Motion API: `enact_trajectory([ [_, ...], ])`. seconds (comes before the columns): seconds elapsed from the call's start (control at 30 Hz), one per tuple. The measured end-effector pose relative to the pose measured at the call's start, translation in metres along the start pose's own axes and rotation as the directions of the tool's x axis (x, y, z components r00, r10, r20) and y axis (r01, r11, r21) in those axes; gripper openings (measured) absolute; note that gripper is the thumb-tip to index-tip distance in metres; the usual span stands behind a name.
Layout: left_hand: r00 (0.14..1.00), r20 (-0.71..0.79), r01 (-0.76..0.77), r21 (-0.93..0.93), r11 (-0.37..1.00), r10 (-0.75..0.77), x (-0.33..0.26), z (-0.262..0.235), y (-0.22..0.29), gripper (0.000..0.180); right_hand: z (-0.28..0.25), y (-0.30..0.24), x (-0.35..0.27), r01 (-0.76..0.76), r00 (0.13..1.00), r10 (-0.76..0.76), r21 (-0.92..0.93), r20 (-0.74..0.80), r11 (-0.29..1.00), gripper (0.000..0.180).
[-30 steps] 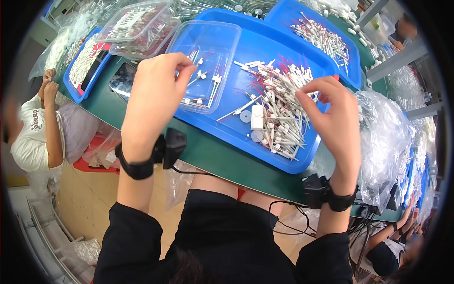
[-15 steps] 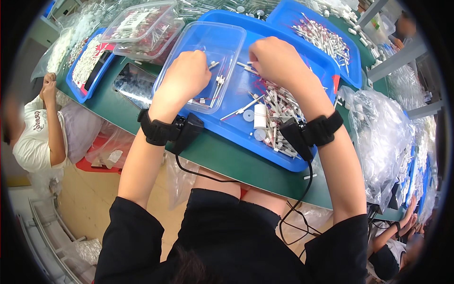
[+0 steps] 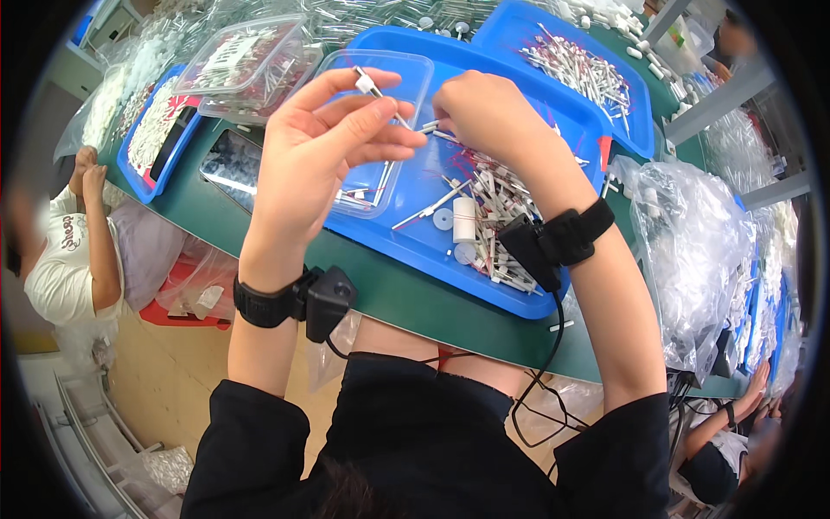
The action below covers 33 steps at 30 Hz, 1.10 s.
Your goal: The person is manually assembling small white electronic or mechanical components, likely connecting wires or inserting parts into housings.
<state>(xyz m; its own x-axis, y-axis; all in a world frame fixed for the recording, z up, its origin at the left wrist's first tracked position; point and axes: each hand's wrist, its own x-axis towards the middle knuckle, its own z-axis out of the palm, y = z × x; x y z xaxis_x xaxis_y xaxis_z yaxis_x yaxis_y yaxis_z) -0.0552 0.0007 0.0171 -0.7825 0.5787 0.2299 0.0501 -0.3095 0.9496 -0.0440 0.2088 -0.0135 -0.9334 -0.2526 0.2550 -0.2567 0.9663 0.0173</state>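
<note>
Worktop [image 3: 406, 298]: a green surface is carrying every tray and tub in front of the person.
Bag heap [image 3: 692, 251]: clear plastic bags are piling up along the right edge of the worktop.
Blue tray [image 3: 432, 186]: it is sitting dead centre, with a clear plastic tub and a loose pile of parts lying in it.
Clear tub [image 3: 385, 112]: it is resting in the left half of the blue tray, with a few finished pieces lying inside.
Parts pile [image 3: 501, 208]: thin white sticks with red ends are lying heaped in the right half of the tray, with a small white cylinder [image 3: 464, 219] standing at the pile's left edge.
Left hand [image 3: 320, 156]: it is hovering above the clear tub, fingers [image 3: 363, 112] narrowed and pinching a small white-capped stick [image 3: 373, 89] up by the thumb.
Right hand [image 3: 488, 117]: it is raised over the pile, fingers curled shut on a few thin white sticks [image 3: 430, 130] poking out toward the left hand.
Wrist units: black straps with small boxes are riding on both wrists.
</note>
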Motion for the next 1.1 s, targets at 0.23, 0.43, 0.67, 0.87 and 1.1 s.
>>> enact_trajectory([
  [0.23, 0.987, 0.109, 0.138, -0.161, 0.977, -0.121, -0.020, 0.023, 0.001, 0.018, 0.004, 0.004, 0.002, -0.056, 0.987, 0.059, 0.021, -0.149, 0.998, 0.013],
  [0.43, 0.995, 0.094, 0.038, -0.205, 0.978, -0.019, -0.027, 0.023, -0.008, 0.014, -0.105, -0.014, -0.044, -0.144, 0.883, 0.429, 0.760, -0.191, 0.634, 0.011],
  [0.67, 0.998, 0.003, -0.070, -0.008, 0.997, 0.070, -0.030, 0.037, -0.011, 0.009, -0.083, -0.034, -0.105, 0.064, 0.913, 0.371, 0.956, -0.172, 0.287, 0.021],
  [0.87, 0.989, 0.024, -0.146, -0.040, 0.989, 0.147, -0.028, 0.045, -0.018, 0.010, -0.062, -0.045, -0.116, 0.132, 0.886, 0.425, 0.980, -0.183, 0.147, 0.018],
  [1.1, 0.983, 0.006, -0.185, -0.021, 0.983, 0.185, -0.026, 0.050, -0.025, 0.009, -0.058, -0.044, -0.116, 0.127, 0.869, 0.459, 0.980, -0.185, 0.154, 0.019],
])
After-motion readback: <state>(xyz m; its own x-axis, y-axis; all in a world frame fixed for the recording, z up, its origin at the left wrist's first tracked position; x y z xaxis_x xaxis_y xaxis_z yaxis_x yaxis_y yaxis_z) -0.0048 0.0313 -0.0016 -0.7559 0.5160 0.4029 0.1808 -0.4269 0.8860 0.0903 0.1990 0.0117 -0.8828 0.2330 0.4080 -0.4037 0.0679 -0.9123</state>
